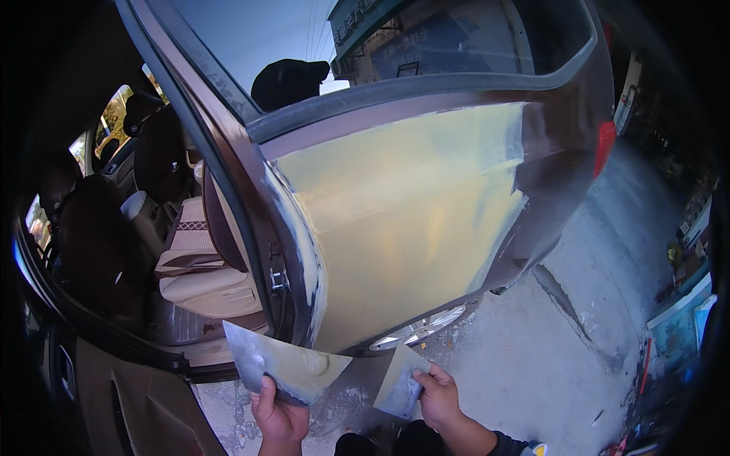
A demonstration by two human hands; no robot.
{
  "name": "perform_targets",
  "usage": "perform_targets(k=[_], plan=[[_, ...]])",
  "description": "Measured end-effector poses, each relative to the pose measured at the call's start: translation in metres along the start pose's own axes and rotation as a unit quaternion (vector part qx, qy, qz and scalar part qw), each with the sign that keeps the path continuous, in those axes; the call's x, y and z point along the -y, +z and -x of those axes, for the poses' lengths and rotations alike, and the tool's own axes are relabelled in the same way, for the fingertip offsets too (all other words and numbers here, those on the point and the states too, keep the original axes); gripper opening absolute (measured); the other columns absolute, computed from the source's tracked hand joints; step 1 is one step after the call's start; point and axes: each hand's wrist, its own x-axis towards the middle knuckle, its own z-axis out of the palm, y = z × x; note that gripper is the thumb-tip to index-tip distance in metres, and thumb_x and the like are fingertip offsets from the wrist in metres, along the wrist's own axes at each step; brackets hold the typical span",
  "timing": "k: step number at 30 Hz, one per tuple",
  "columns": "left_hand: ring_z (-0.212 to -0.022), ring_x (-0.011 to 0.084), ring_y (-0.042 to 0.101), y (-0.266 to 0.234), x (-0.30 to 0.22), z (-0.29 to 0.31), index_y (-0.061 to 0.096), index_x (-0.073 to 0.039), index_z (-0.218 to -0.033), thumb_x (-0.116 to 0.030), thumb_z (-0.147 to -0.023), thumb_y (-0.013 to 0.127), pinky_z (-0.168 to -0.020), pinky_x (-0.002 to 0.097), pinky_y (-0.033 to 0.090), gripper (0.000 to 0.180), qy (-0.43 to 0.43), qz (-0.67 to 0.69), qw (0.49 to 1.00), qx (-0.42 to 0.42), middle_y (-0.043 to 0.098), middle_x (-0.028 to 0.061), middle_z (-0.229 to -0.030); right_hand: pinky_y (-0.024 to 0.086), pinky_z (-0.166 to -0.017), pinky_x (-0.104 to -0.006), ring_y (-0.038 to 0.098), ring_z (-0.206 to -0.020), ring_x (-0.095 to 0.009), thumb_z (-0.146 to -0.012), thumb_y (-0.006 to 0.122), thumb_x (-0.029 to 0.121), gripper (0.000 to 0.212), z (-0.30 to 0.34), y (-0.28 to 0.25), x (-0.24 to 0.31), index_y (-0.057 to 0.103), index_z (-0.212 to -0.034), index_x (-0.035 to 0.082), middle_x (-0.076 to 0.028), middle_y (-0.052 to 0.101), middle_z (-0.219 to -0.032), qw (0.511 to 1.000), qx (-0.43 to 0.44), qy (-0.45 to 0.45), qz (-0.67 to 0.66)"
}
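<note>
My left hand (280, 418) is closed on a flat, grey, roughly triangular putty plate (255, 351), its thumb on top. A smear of pale yellowish putty (313, 363) lies on the plate's face. Just to the right, my right hand (441, 397) grips a smaller, flat putty scraper (397, 386) between thumb and fingers; its upper part looks coated pale. The two tools are apart. Beyond them stands a brown car's rear side panel (411, 213), covered over a wide area in cream-yellow filler with streaky grey and blue-white edges. Neither tool touches the panel.
On the left, the rear door (144, 403) hangs open, showing a beige seat (209, 292). A wheel (422, 327) shows below the panel. Cracked concrete floor (532, 357) spreads right, toward assorted items and a blue box (680, 319). My dark shoes (357, 444) are at the bottom.
</note>
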Motion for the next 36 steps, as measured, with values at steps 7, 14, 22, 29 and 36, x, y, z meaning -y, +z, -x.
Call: perform_targets(k=[7,14,22,29,36], plan=[[-0.146,0.0303,0.055,0.134,-0.06,0.046,0.044,-0.008,-0.16,-0.012,-0.113,0.056,-0.124,0.0522,0.042,0.049,0.129,-0.103,0.986,0.037,0.056,0.0125,-0.157,0.054,-0.102,-0.0387,0.067,-0.115,-0.029,-0.101,0.064,-0.005,0.043,0.117,0.14,0.126,0.071,-0.143,0.005,-0.017,0.064,-0.129,0.807,0.108,-0.479,0.328],[-0.143,0.0304,0.056,0.199,-0.117,0.088,0.045,-0.004,-0.159,-0.011,-0.11,0.059,-0.122,0.0507,0.043,0.051,0.177,-0.092,0.973,0.118,0.057,0.0153,-0.155,0.055,-0.107,-0.052,0.065,-0.117,-0.04,-0.08,0.076,-0.007,0.058,0.183,0.195,0.17,0.077,-0.134,0.015,-0.015,0.065,-0.129,0.674,0.194,-0.548,0.456],[-0.138,0.0265,0.061,0.211,-0.183,0.092,0.05,-0.005,-0.155,-0.01,-0.111,0.058,-0.119,0.0479,0.048,0.045,0.164,-0.05,0.982,0.074,0.061,0.0122,-0.15,0.054,-0.107,-0.0416,0.068,-0.119,-0.027,-0.102,0.065,0.0,0.043,0.214,0.197,0.217,0.068,-0.145,0.004,-0.015,0.069,-0.131,0.817,0.187,-0.467,0.281],[-0.13,0.0234,0.065,0.217,-0.182,0.106,0.057,-0.006,-0.148,-0.005,-0.108,0.061,-0.115,0.0446,0.05,0.04,0.0,-0.029,0.996,0.082,0.068,0.0086,-0.141,0.051,-0.106,-0.0381,0.065,-0.124,-0.023,-0.11,0.063,0.01,0.04,0.234,0.188,0.225,0.064,-0.147,-0.005,-0.017,0.069,-0.137,0.887,0.35,-0.291,0.083],[-0.135,0.0248,0.063,0.211,-0.183,0.1,0.051,-0.006,-0.153,-0.008,-0.109,0.061,-0.116,0.0472,0.05,0.045,0.081,-0.006,0.993,0.087,0.065,0.0095,-0.145,0.054,-0.084,-0.0301,0.068,-0.095,-0.018,-0.104,0.067,0.005,0.033,0.237,0.15,0.244,0.073,-0.136,-0.002,-0.013,0.072,-0.115,0.774,0.257,-0.399,0.42]])
